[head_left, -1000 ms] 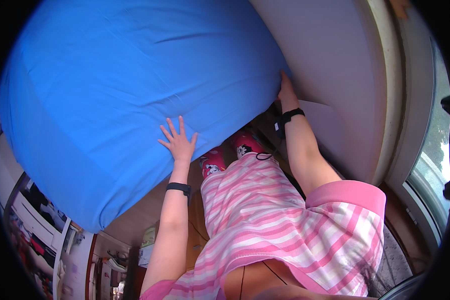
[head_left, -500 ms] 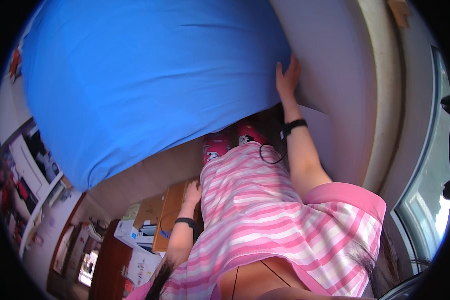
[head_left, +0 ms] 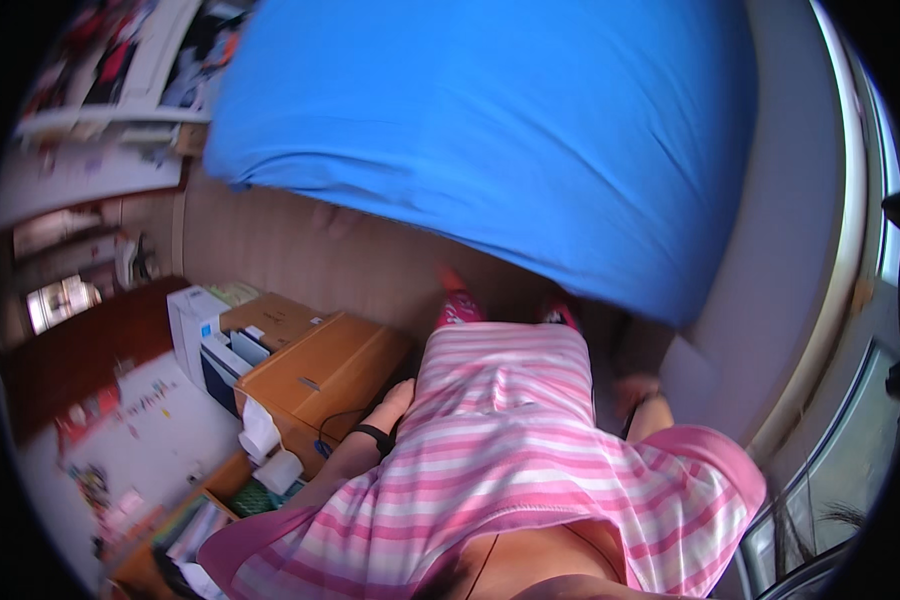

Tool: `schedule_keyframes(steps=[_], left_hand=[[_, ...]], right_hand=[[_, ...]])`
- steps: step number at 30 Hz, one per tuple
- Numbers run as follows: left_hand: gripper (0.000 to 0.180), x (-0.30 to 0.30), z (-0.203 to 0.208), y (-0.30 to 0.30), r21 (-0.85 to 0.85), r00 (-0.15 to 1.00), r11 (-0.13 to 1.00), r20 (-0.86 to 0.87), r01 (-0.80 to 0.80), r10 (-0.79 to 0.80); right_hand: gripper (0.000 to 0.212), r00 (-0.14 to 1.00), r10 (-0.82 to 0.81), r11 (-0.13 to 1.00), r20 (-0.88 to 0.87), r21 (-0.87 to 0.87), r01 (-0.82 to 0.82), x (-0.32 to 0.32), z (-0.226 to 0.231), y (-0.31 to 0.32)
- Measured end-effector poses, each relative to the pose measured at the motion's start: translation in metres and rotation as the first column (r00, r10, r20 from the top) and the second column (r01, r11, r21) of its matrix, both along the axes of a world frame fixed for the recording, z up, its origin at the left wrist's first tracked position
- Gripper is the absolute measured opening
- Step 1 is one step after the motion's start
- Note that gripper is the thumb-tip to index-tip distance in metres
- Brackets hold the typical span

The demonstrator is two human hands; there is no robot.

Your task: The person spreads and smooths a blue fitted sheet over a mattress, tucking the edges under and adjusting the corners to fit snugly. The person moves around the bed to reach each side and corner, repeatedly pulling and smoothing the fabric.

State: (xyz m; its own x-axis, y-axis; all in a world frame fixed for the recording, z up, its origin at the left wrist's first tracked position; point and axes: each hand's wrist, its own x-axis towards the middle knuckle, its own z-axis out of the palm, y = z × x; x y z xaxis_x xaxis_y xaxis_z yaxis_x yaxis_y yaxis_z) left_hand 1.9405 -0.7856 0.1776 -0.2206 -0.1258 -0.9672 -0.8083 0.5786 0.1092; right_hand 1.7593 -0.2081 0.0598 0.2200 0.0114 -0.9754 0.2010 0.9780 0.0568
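Observation:
A blue fitted sheet (head_left: 480, 130) covers the bed in front of me, its hem creased along the near edge. My left hand (head_left: 397, 400) hangs by my hip, beside a wooden cabinet (head_left: 340, 360); its fingers look loose and nothing shows in them. Low at my right side, between my striped shirt and the wall, is my right hand (head_left: 638, 392). It is smeared by motion and in shadow, so its fingers cannot be made out. Neither hand touches the sheet. Both wrists wear dark bands.
Boxes (head_left: 255, 325) stand on the cabinet at my left, with paper rolls (head_left: 260, 432) nearby. Brown floor (head_left: 260, 225) runs between bed and cabinet. On the right are a pale wall (head_left: 785, 210) and a window (head_left: 830, 440). Open shelves (head_left: 135, 75) hold clothes at far left.
My right hand has come off the bed's right edge and dropped back to my side. My view has turned left and moved back, bringing more of the cabinet and floor into sight.

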Motion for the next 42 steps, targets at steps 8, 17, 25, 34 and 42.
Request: schedule_keyframes(steps=[8,17,25,34,42], left_hand=[[0.025,0.027,-0.006,-0.135,-0.059,0.912,0.98,-0.38,-0.189,0.153],[0.022,0.012,-0.043,-0.292,-0.136,0.77,0.869,-0.542,-0.476,0.337],[0.028,0.047,-0.012,-0.382,0.017,0.629,0.743,-0.521,-0.669,0.577],[0.025,-0.007,-0.029,-0.58,0.312,-0.058,0.057,-0.348,-0.948,0.936],[0.041,-0.191,-0.157,-0.795,0.49,-0.555,-0.506,0.054,-0.709,0.83]], right_hand=[[0.065,0.599,-0.795,0.603,-0.099,-0.017,0.797,-0.008,0.066,-0.085],[0.043,0.58,-0.632,0.767,-0.514,-0.31,0.562,-0.155,0.154,-0.317],[0.036,0.783,-0.341,0.927,-0.52,-0.048,0.372,-0.263,0.102,-0.517],[0.046,0.96,0.154,0.892,-0.234,-0.385,-0.237,-0.247,0.079,-0.836],[0.023,0.717,-0.019,0.803,-0.697,-0.438,-0.405,-0.167,0.001,-0.938]])
